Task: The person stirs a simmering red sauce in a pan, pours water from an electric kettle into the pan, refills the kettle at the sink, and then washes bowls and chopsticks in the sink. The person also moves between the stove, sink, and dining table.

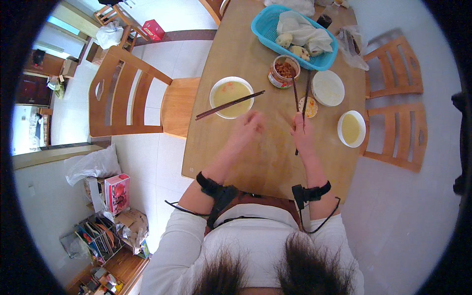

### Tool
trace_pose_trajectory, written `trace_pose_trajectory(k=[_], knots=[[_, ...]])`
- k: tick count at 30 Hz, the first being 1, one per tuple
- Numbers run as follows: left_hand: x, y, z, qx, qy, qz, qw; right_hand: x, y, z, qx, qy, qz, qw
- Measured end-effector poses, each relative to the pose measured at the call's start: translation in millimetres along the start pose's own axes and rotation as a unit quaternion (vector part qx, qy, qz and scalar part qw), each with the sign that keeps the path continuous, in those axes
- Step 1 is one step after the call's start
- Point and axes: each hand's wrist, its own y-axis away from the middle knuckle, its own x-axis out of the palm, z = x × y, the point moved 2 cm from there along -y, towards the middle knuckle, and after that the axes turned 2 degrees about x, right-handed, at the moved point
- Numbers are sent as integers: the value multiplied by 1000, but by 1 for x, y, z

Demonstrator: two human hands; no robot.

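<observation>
My right hand (304, 137) grips several dark chopsticks (306, 92), whose upper ends point toward an open jar (284, 72) of reddish diced food. Near the bowl of yellowish soup (231, 97) on the left is my left hand (250, 124), blurred, its fingers partly curled; whether it holds anything is unclear. A pair of chopsticks (230, 105) rests across that bowl. Just above my right hand lies a round, stained jar lid (308, 107), partly behind the chopsticks. A white dish (328, 88) stands beside it, and a second soup bowl (351, 129) is near the right edge.
Beyond the jar, a blue plastic basket (260, 34) holds buns and a white cloth. A clear plastic bag (352, 48) lies right of it on the wooden table (221, 162). Wooden chairs stand left (180, 107) and right (396, 134) of the table.
</observation>
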Motion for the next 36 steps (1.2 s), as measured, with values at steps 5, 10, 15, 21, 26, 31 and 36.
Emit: trace_pose_trajectory(k=[5, 10, 15, 21, 26, 31, 36], knots=[[-58, -36, 12, 212, -595, -184, 753, -2, 18, 2, 102, 2, -6, 995], [-59, -52, 29, 132, -633, -100, 756, -4, 15, -22, 52, 64, 6, 997], [7, -28, -27, 50, -318, 33, 946, 9, 15, -27, -20, 38, -16, 999], [105, -54, -4, 74, -25, 115, 990, -17, 16, -1, 68, -138, -30, 988], [159, -55, 6, -33, 29, 169, 985, -111, 14, -55, 66, -50, -315, 945], [170, -78, 40, -178, 103, 100, 974, -204, 30, -88, 223, 9, -378, 899], [193, -130, 34, -170, 214, 32, 961, -207, 13, -130, 190, -138, -339, 911]])
